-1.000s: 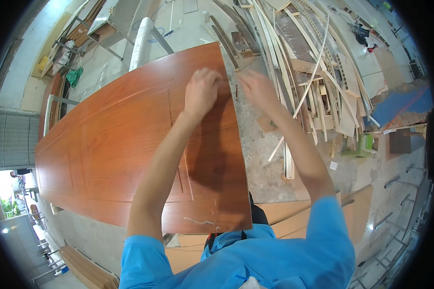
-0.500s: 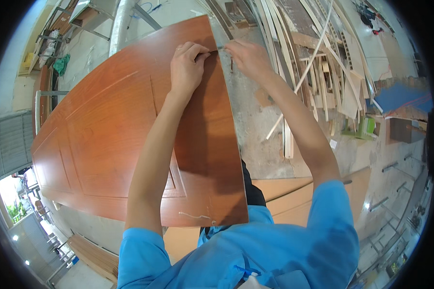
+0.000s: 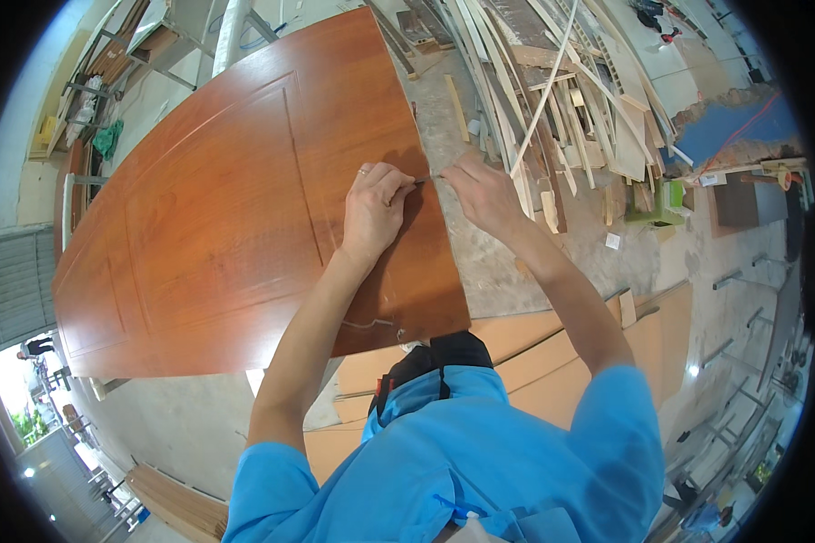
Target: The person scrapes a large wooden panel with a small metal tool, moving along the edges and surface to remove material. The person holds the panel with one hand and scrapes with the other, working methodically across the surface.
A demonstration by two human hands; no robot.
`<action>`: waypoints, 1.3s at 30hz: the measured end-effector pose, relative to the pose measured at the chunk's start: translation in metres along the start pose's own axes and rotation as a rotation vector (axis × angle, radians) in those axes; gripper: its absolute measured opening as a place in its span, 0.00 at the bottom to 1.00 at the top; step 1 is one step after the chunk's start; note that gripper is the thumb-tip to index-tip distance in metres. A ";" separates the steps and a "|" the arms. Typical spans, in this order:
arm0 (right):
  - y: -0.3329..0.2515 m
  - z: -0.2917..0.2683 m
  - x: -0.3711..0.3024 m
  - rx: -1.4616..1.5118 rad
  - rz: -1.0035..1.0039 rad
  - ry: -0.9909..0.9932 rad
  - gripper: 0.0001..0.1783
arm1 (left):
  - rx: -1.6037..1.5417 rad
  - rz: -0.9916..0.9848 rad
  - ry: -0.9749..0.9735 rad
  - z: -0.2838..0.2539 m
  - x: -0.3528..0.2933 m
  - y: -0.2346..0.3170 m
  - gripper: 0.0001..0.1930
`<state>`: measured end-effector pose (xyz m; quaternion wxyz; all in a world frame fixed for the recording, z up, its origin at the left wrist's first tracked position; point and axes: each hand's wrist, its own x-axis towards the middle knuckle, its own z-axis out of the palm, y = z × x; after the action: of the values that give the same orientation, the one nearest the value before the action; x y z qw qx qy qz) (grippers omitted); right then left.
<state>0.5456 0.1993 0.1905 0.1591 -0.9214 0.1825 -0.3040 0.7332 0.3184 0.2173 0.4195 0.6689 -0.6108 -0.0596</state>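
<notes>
A large reddish-brown wooden door panel (image 3: 217, 208) with moulded grooves lies in front of me, its straight right edge running away from my waist. Over that edge my left hand (image 3: 376, 208) is closed in a pinch on a thin dark sliver (image 3: 418, 182). My right hand (image 3: 484, 192) is just outside the edge, with thumb and forefinger pinched together close to the left fingertips. What the right fingers hold is too small to make out. A pale squiggly mark (image 3: 369, 323) shows on the panel near its close corner.
Beyond the right hand, long wood offcuts (image 3: 552, 100) lie piled on the concrete floor. Light brown boards (image 3: 534, 362) are below the panel, near my legs. A green object (image 3: 668, 201) and a dark box (image 3: 759, 201) stand to the right. A metal frame (image 3: 231, 41) is at the far left.
Both hands have come nearer to me along the panel's right edge, still pinched close together. The view has shifted, showing more of my waist and the boards below.
</notes>
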 end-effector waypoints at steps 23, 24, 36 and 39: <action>0.025 0.007 0.020 -0.004 -0.093 -0.040 0.09 | 0.098 -0.029 -0.016 -0.002 0.014 -0.011 0.03; 0.015 0.000 0.007 0.012 -0.089 -0.034 0.09 | 0.071 -0.036 -0.043 -0.003 0.000 -0.001 0.04; 0.032 0.001 0.034 -0.067 -0.091 -0.066 0.10 | 0.081 -0.014 0.020 0.006 0.028 -0.013 0.03; 0.005 -0.007 -0.015 -0.004 -0.109 -0.043 0.13 | 0.035 -0.012 -0.061 -0.003 -0.019 0.010 0.04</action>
<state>0.5291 0.1996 0.1861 0.1445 -0.9366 0.1290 -0.2920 0.7222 0.3373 0.2173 0.3884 0.6776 -0.6204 -0.0717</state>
